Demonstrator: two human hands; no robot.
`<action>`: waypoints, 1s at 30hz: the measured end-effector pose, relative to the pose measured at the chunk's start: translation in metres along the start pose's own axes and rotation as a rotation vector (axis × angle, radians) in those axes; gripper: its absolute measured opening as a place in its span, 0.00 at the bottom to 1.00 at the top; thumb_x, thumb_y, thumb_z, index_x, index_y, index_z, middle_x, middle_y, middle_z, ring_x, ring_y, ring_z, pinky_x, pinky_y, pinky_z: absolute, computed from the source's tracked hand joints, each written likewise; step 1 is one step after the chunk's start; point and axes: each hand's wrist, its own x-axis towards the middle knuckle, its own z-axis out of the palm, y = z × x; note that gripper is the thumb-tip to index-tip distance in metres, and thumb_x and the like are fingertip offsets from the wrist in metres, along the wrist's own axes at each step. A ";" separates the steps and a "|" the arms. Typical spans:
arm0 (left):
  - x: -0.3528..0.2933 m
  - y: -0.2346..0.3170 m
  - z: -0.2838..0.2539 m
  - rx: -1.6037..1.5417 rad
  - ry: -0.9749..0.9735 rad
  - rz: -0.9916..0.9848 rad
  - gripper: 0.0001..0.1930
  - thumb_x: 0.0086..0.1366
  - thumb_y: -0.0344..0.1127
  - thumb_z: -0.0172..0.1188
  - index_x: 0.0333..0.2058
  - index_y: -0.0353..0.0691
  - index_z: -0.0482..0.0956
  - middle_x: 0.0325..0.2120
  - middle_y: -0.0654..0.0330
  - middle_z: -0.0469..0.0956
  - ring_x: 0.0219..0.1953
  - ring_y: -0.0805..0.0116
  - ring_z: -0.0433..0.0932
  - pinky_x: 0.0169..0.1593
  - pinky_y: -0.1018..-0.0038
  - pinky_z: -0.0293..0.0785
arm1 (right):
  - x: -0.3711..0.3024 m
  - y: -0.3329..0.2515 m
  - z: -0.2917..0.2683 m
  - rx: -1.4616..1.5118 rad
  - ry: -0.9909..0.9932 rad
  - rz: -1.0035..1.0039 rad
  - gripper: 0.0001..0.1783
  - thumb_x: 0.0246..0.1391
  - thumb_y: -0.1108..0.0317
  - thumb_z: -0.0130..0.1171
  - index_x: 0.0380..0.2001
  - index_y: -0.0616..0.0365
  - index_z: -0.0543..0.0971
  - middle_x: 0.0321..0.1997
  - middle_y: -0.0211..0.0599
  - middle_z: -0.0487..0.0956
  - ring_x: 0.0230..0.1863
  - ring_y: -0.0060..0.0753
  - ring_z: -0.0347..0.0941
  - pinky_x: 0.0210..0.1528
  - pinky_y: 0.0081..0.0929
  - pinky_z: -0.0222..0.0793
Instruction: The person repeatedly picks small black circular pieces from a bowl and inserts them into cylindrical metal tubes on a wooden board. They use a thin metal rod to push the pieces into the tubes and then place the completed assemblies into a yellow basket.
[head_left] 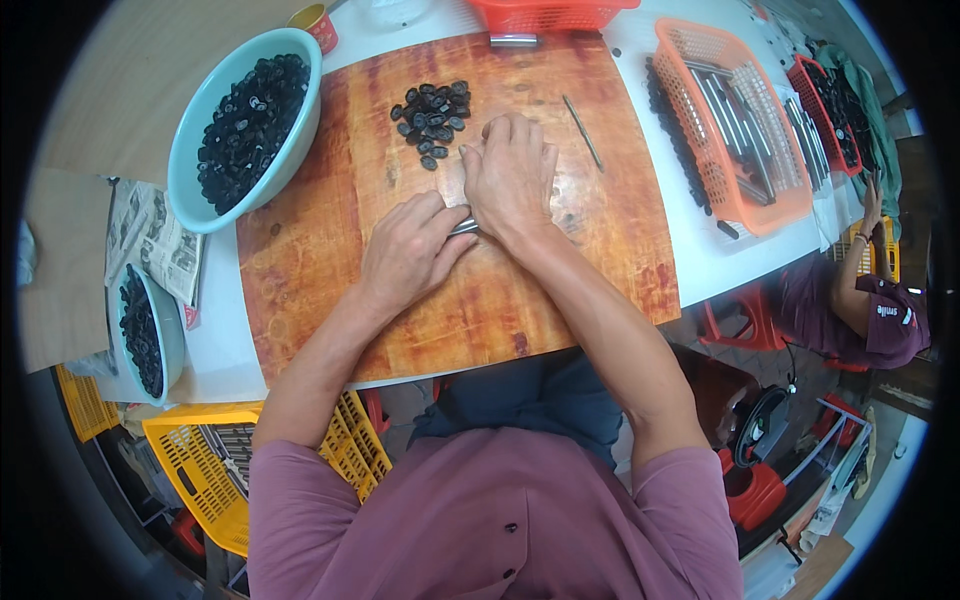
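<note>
A short stretch of shiny metal tube (464, 227) shows between my two hands, low over the wooden board (590, 250). My left hand (405, 248) is closed around the tube, thumb along its near side. Bent over the tube's other end, my right hand (508, 178) has its fingers curled down and hides what lies beneath. Just beyond my hands is a loose pile of small black oval plastic caps (435, 115). To the right of my right hand lies a thin metal rod (583, 132), apart from it.
A light-blue basin (310, 110) of black caps stands at left, with a smaller basin (172, 325) nearer. An orange basket (735, 212) holds metal tubes at right. A red basket (560, 15) stands at the far edge. Yellow crates (190, 470) sit below; another person (850, 300) works at right.
</note>
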 end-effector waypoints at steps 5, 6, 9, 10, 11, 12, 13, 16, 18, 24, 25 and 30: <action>-0.001 -0.001 0.000 -0.005 -0.052 -0.035 0.13 0.56 0.34 0.69 0.38 0.37 0.81 0.29 0.56 0.72 0.34 0.56 0.75 0.39 0.63 0.73 | 0.001 -0.003 -0.003 -0.036 -0.066 -0.016 0.19 0.55 0.60 0.62 0.44 0.63 0.74 0.49 0.47 0.72 0.53 0.47 0.66 0.51 0.45 0.57; -0.002 -0.003 0.003 0.004 -0.041 -0.016 0.13 0.55 0.34 0.69 0.38 0.37 0.81 0.29 0.56 0.72 0.34 0.56 0.75 0.39 0.64 0.73 | 0.000 -0.002 0.000 -0.043 -0.053 -0.033 0.19 0.55 0.60 0.62 0.43 0.63 0.74 0.49 0.46 0.72 0.53 0.47 0.66 0.51 0.45 0.57; -0.004 -0.005 0.007 0.036 -0.033 0.025 0.13 0.55 0.35 0.69 0.38 0.37 0.80 0.29 0.56 0.72 0.34 0.57 0.75 0.38 0.64 0.72 | -0.005 0.001 0.008 -0.033 -0.008 -0.067 0.17 0.54 0.62 0.62 0.42 0.62 0.74 0.47 0.45 0.72 0.51 0.48 0.66 0.50 0.45 0.57; -0.002 -0.004 0.005 0.054 -0.039 0.028 0.14 0.55 0.35 0.69 0.38 0.37 0.79 0.29 0.56 0.71 0.33 0.57 0.74 0.38 0.65 0.72 | -0.003 0.001 0.008 -0.010 0.015 -0.073 0.16 0.54 0.63 0.62 0.41 0.61 0.74 0.46 0.44 0.72 0.50 0.48 0.67 0.50 0.44 0.57; -0.006 -0.001 0.008 0.072 -0.046 0.032 0.14 0.55 0.36 0.69 0.38 0.37 0.79 0.29 0.57 0.71 0.33 0.58 0.74 0.37 0.65 0.72 | -0.006 0.004 0.009 0.013 0.039 -0.079 0.14 0.54 0.64 0.62 0.40 0.59 0.74 0.45 0.43 0.73 0.49 0.48 0.67 0.50 0.44 0.57; -0.003 0.001 0.004 0.071 -0.039 0.029 0.14 0.55 0.35 0.70 0.39 0.37 0.79 0.29 0.56 0.72 0.33 0.56 0.75 0.37 0.64 0.72 | -0.002 0.003 0.006 0.009 0.025 -0.079 0.16 0.54 0.63 0.62 0.41 0.61 0.74 0.46 0.44 0.73 0.50 0.48 0.67 0.50 0.45 0.57; -0.004 0.001 0.004 0.070 -0.032 0.027 0.15 0.55 0.35 0.70 0.40 0.36 0.80 0.28 0.55 0.72 0.32 0.55 0.75 0.36 0.63 0.72 | -0.003 0.003 0.006 0.005 0.011 -0.080 0.17 0.54 0.62 0.62 0.42 0.62 0.74 0.48 0.45 0.72 0.51 0.48 0.67 0.51 0.45 0.58; -0.002 0.001 0.006 0.074 -0.005 0.035 0.15 0.58 0.36 0.69 0.41 0.35 0.80 0.29 0.53 0.73 0.33 0.53 0.76 0.36 0.63 0.72 | 0.000 0.005 0.003 0.200 0.068 0.041 0.16 0.58 0.60 0.61 0.41 0.62 0.76 0.45 0.46 0.75 0.50 0.47 0.69 0.53 0.43 0.59; 0.001 -0.001 -0.001 0.055 -0.026 -0.010 0.15 0.59 0.36 0.68 0.42 0.35 0.80 0.30 0.52 0.73 0.34 0.52 0.76 0.37 0.64 0.73 | 0.005 0.014 0.007 0.541 0.151 0.159 0.14 0.60 0.60 0.59 0.38 0.61 0.76 0.41 0.45 0.76 0.47 0.46 0.71 0.52 0.41 0.62; -0.007 0.000 -0.012 -1.210 0.085 -0.847 0.20 0.78 0.46 0.46 0.54 0.34 0.73 0.32 0.60 0.79 0.27 0.75 0.77 0.32 0.78 0.75 | 0.003 0.029 0.014 0.883 0.228 0.258 0.14 0.66 0.61 0.54 0.35 0.63 0.74 0.34 0.42 0.74 0.37 0.37 0.70 0.43 0.34 0.67; -0.010 0.006 -0.018 -1.241 0.081 -0.894 0.20 0.78 0.46 0.46 0.53 0.34 0.73 0.32 0.60 0.79 0.27 0.76 0.77 0.31 0.78 0.75 | 0.002 0.032 0.015 0.853 0.229 0.233 0.14 0.66 0.60 0.54 0.35 0.63 0.74 0.33 0.42 0.74 0.37 0.37 0.70 0.44 0.34 0.67; -0.046 0.046 -0.056 -1.144 0.159 -0.893 0.21 0.78 0.48 0.46 0.49 0.34 0.75 0.28 0.64 0.77 0.22 0.80 0.73 0.26 0.82 0.71 | 0.002 0.032 0.025 0.764 0.175 0.245 0.15 0.66 0.58 0.54 0.35 0.62 0.75 0.33 0.41 0.74 0.37 0.36 0.70 0.45 0.35 0.67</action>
